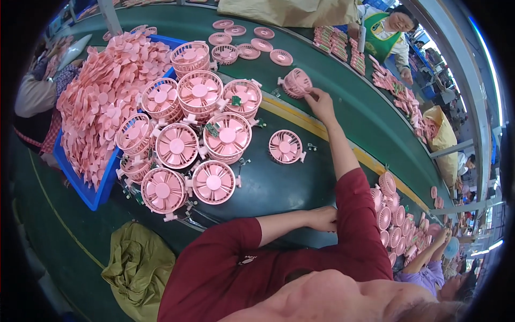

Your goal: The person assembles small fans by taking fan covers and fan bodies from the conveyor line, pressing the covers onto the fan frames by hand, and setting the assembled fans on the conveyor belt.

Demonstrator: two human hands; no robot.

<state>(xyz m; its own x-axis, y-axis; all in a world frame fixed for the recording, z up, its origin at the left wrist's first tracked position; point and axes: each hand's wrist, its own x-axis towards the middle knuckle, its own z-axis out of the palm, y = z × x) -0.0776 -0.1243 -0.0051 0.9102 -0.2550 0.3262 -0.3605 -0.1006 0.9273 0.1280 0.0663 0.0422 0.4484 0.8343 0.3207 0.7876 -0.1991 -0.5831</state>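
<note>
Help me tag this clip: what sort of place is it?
Probably a factory assembly line: stacked pink fan housings, a blue bin heaped with pink blades, and a green conveyor belt with other workers alongside.

Bare belt [279,188] nearside; fan stacks [198,134] crowd left

A single view, from a fisheye camera worn on the person's head, looks steeply down and forward over their own shoulders and red sleeves, which fill the lower edge. It faces a dark green conveyor surface [279,188] that runs diagonally from upper left to lower right, its straight edges bowed by the lens. The near pink fan housings [213,182] sit close; co-workers at the rim appear small and distant.
</note>
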